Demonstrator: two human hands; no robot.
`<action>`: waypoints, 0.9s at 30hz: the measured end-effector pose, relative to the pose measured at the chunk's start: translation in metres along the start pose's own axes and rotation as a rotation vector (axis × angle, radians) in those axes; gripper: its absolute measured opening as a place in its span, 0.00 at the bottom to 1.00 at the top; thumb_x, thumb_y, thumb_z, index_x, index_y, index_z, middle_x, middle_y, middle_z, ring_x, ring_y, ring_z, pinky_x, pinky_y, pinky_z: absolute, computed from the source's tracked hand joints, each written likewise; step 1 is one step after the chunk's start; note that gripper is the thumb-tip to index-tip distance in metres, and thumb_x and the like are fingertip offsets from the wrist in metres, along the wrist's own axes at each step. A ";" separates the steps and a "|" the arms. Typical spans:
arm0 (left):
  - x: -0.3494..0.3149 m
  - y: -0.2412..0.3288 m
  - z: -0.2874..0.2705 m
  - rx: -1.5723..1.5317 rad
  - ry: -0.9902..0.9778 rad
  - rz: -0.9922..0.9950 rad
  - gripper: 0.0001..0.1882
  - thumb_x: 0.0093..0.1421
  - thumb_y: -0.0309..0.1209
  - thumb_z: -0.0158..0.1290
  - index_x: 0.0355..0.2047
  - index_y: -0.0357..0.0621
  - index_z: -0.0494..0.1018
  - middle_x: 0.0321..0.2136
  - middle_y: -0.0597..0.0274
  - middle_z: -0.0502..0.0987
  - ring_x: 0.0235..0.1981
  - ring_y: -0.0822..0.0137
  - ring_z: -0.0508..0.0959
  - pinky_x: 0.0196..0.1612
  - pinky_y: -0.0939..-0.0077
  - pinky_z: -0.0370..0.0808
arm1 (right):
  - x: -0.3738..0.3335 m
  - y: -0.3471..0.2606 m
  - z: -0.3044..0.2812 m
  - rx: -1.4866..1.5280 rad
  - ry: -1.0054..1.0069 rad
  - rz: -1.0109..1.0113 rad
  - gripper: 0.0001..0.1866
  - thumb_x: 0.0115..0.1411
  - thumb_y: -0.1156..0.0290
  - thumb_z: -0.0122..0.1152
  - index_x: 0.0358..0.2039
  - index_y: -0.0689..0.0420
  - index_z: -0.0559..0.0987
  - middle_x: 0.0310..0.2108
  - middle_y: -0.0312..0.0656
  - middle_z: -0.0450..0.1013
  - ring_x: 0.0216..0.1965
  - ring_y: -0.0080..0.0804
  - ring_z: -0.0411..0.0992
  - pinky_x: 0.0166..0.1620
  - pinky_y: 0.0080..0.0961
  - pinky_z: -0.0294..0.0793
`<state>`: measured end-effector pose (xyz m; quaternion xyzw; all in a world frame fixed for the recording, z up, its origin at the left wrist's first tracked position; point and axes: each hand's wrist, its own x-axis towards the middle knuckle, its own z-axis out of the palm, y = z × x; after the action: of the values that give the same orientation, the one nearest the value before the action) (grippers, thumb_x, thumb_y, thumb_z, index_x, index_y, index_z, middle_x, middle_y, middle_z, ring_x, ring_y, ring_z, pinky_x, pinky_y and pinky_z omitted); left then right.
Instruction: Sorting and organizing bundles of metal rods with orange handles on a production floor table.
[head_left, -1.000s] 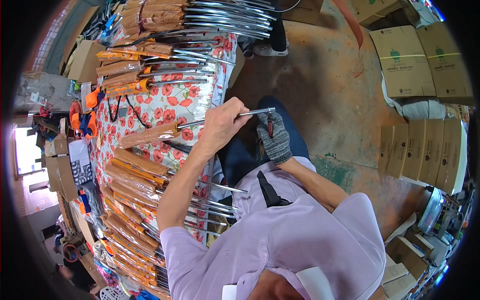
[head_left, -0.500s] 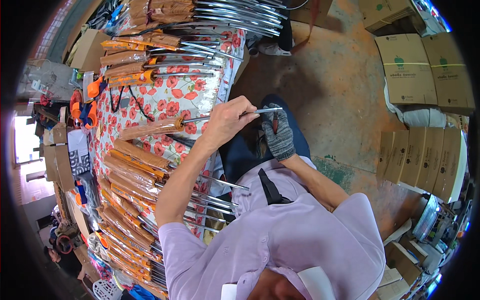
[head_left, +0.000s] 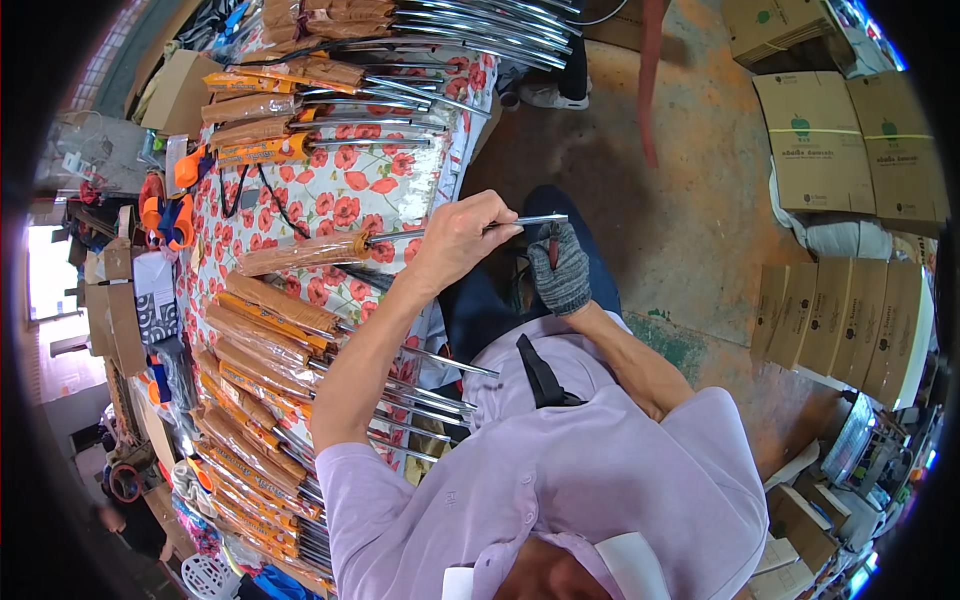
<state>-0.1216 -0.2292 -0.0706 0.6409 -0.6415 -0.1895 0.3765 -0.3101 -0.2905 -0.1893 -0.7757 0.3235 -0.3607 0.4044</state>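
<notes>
My bare left hand [head_left: 462, 238] is closed round the shiny metal rod of a long piece whose other end is a thick brown plastic-wrapped part [head_left: 305, 252], lying on the flowered tablecloth [head_left: 350, 205]. The rod's bare tip [head_left: 545, 219] sticks out to the right, over my lap. At that tip is my right hand [head_left: 562, 272], in a grey knitted glove, its fingers closed on a small tool with a reddish handle [head_left: 553, 250]. The tool's working end is too small to make out.
Several similar wrapped rods [head_left: 270, 435] lie on the table at near left, others [head_left: 480, 25] at the far end. Cardboard boxes [head_left: 815, 140] are stacked at right. A red strap [head_left: 650, 80] hangs at the top, near another person's foot [head_left: 560, 95].
The red strap at the top has swung right and reaches lower. My right hand has shifted very slightly at the rod's tip; my left hand keeps its hold.
</notes>
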 end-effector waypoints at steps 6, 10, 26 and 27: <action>-0.021 0.008 -0.019 0.316 0.045 0.067 0.08 0.60 0.28 0.63 0.40 0.47 0.77 0.30 0.61 0.80 0.29 0.60 0.82 0.29 0.68 0.78 | -0.003 -0.007 0.018 -0.081 -0.030 -0.083 0.12 0.61 0.65 0.67 0.41 0.57 0.79 0.38 0.50 0.76 0.40 0.53 0.76 0.41 0.44 0.76; -0.031 0.033 -0.042 0.374 -0.213 0.212 0.16 0.63 0.33 0.55 0.52 0.57 0.73 0.25 0.62 0.75 0.26 0.58 0.81 0.24 0.61 0.75 | 0.004 -0.040 -0.015 -0.102 -0.022 -0.257 0.15 0.64 0.64 0.66 0.48 0.56 0.80 0.48 0.49 0.77 0.49 0.52 0.76 0.52 0.42 0.75; -0.253 0.093 -0.062 0.656 -0.264 0.272 0.16 0.56 0.37 0.58 0.45 0.50 0.74 0.24 0.71 0.65 0.24 0.69 0.70 0.26 0.72 0.67 | -0.031 0.018 0.035 -0.029 -0.380 -0.050 0.22 0.63 0.66 0.64 0.57 0.55 0.80 0.60 0.51 0.71 0.60 0.49 0.70 0.62 0.37 0.70; -0.252 0.088 -0.063 0.628 -0.283 0.266 0.16 0.57 0.38 0.58 0.45 0.50 0.75 0.25 0.70 0.66 0.25 0.67 0.70 0.27 0.70 0.68 | -0.032 0.022 0.036 -0.051 -0.358 -0.046 0.22 0.63 0.66 0.64 0.57 0.55 0.80 0.60 0.51 0.71 0.60 0.49 0.70 0.62 0.37 0.70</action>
<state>-0.1622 0.0386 -0.0261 0.6037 -0.7918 -0.0198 0.0903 -0.3022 -0.2606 -0.2323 -0.8447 0.2374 -0.2175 0.4275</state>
